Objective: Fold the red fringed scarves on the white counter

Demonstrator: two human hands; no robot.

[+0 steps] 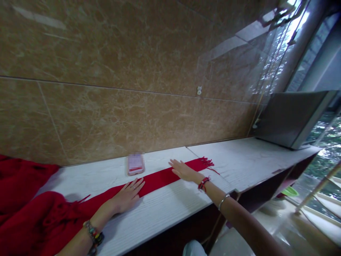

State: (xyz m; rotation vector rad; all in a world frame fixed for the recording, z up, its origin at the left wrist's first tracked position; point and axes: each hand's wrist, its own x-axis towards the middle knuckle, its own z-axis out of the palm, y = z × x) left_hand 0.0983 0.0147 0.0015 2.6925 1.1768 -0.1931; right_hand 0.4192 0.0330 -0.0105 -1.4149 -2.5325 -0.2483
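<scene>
Left hand and right hand press flat, fingers outstretched and gripping nothing, on a red scarf stretched along the white table; soft and limp, it seems easiest lifted by its edges.

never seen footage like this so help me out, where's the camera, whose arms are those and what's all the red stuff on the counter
There is no machine here. The one picture comes from a camera worn on a person's head, looking forward and down at their own bare arms. The left hand and the right hand both lie open and flat on a long red scarf stretched along a white counter; neither holds anything. More red cloth is heaped at the left. A flat pink-edged item, probably a phone, lies beside the scarf by the brown tiled wall. A grey box stands at the far right.
</scene>
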